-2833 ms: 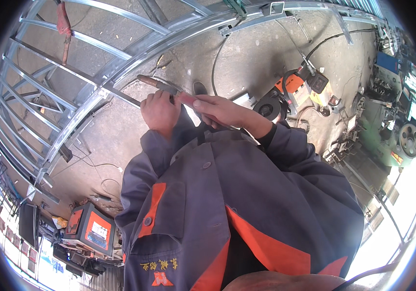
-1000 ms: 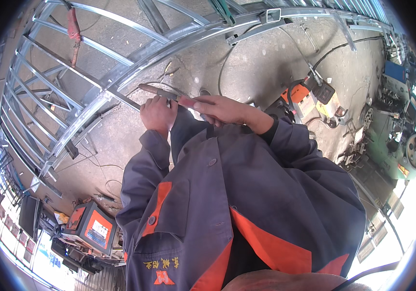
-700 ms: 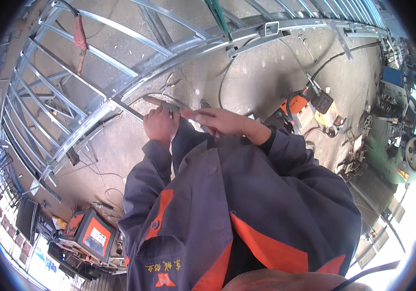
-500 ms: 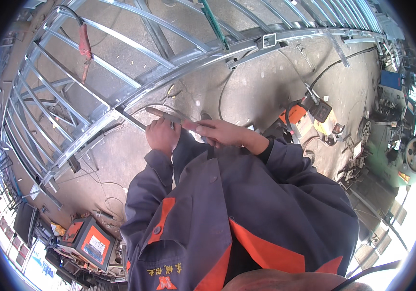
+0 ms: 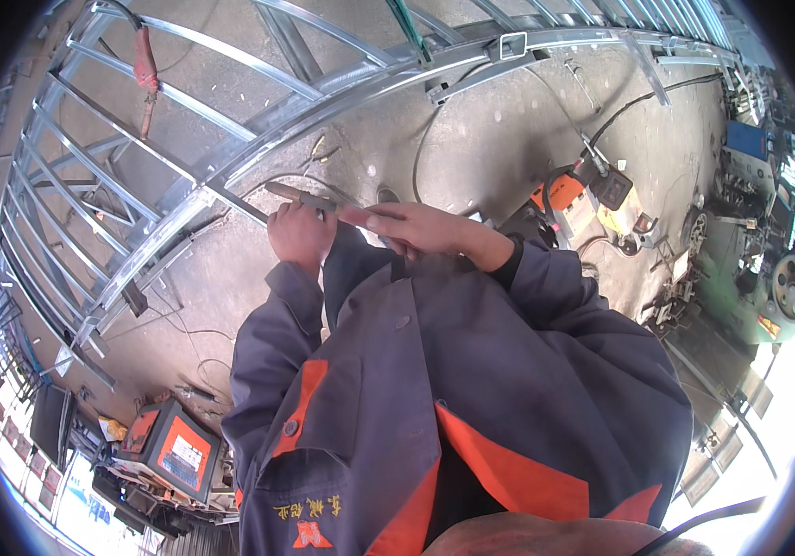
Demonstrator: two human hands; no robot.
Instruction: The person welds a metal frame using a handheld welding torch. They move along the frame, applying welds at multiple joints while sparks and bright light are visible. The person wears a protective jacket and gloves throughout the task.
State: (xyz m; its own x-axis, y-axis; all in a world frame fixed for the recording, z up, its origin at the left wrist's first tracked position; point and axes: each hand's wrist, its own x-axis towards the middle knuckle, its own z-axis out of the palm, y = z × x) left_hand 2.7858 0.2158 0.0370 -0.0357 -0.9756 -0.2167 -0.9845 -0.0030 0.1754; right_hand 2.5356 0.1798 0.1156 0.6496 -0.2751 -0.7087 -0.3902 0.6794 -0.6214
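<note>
A narrow flat grey tool with a reddish grip [image 5: 297, 195] lies across my hands in front of my chest; its exact kind I cannot make out. My left hand [image 5: 300, 233] has its fingers curled at the grey length, with the rounded end sticking out to the left past them. From the right, my right hand [image 5: 427, 230] closes on the reddish grip. Part of the grip is covered by those fingers. Just beyond the hands, a metal bar [image 5: 235, 204] juts from a large galvanized steel frame [image 5: 258, 139], apart from the tool.
A red-handled clamp on a cable [image 5: 145, 69] hangs over the frame's bars. An orange and black machine [image 5: 180, 454] stands at lower left. To the right are an orange and yellow unit [image 5: 574, 213], floor cables [image 5: 634, 125] and a green machine with a wheel [image 5: 789, 287].
The whole view has shifted slightly, and both hands with the tool sit a little farther left and higher in it. Their hold looks the same.
</note>
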